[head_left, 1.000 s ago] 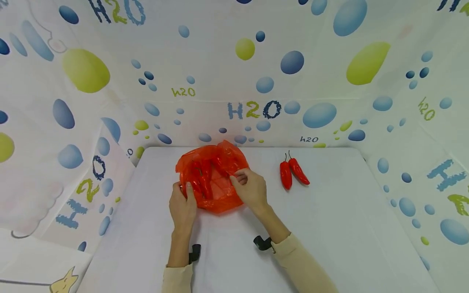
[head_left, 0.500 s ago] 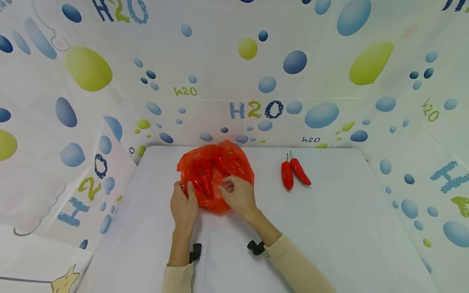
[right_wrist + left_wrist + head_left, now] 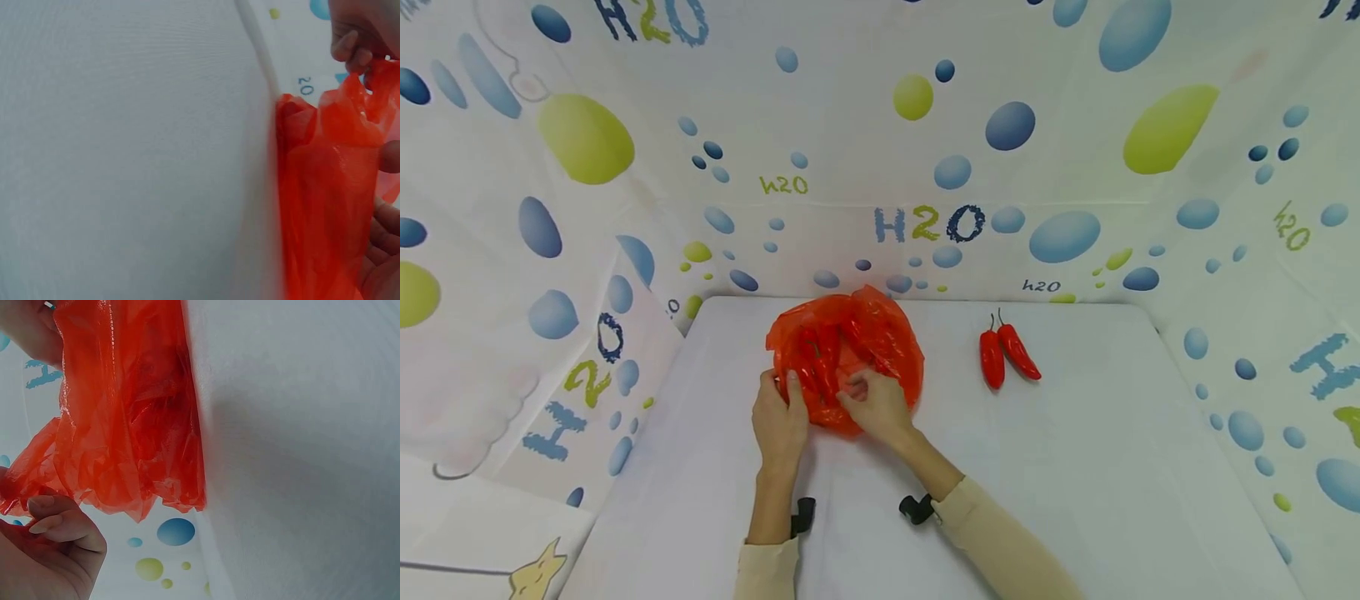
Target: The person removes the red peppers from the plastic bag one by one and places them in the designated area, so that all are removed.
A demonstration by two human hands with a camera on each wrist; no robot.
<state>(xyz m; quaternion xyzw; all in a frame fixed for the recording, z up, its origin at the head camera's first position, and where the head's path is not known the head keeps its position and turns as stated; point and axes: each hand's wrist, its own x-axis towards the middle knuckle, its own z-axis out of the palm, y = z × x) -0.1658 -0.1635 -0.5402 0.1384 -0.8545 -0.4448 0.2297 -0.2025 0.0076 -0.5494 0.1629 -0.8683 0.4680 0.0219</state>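
Note:
An orange-red plastic bag stands with its mouth up on the white table, several red chili peppers inside. My left hand pinches the bag's rim at its front left; the left wrist view shows the thumb and fingers of this left hand on the gathered film. Over the front right of the mouth is my right hand, its fingers loosely bent. In the right wrist view the thumb and fingers of this right hand are apart, partly hidden behind the bag's side.
Two red chili peppers, one upright and one slanted, lie on the white table right of the bag. A patterned curtain rises behind the table and along both sides.
My right hand has left the bag's right rim and moved left and toward me, over the front of the mouth. The left hand keeps its grip on the rim.

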